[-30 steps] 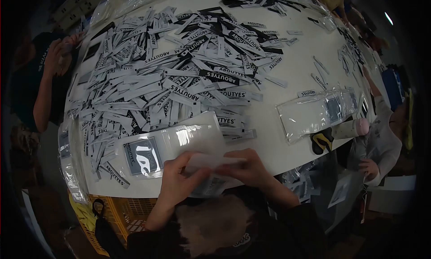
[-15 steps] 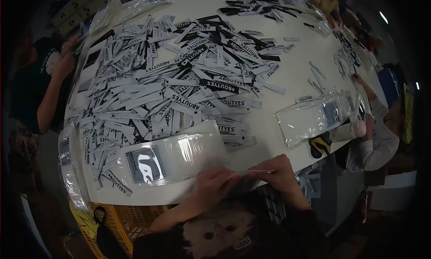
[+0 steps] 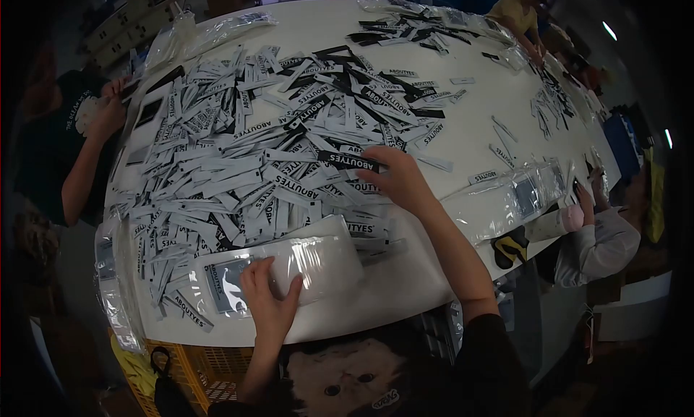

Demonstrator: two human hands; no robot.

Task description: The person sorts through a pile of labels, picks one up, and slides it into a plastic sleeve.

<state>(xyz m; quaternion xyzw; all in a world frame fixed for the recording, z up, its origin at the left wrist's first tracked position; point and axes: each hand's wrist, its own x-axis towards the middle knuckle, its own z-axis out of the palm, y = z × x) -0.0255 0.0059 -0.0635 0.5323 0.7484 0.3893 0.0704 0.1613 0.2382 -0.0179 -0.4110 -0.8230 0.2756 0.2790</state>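
My right hand [image 3: 400, 178] reaches over the pile and has its thumb and fingers around the right end of a black stick packet [image 3: 345, 160] printed ABOUTYES. Beneath and around it lies a large heap of white and black stick packets [image 3: 238, 146]. My left hand [image 3: 271, 294] rests on a stack of clear plastic bags [image 3: 318, 261] near the table's front edge, its thumb apart from the fingers. A grey printed label shows through the bags beside the fingertips.
The white table [image 3: 405, 287] carries more clear bags [image 3: 499, 200] at right, with black and yellow scissors [image 3: 510, 247] and a pink-lidded cup [image 3: 571, 218]. A yellow crate [image 3: 210, 366] stands below the front edge. Other people work at the left, right and far side.
My hands were together at the front edge with a thin, pale item between them. Now they are apart: the right has moved forward to the pile, the left onto the bags.
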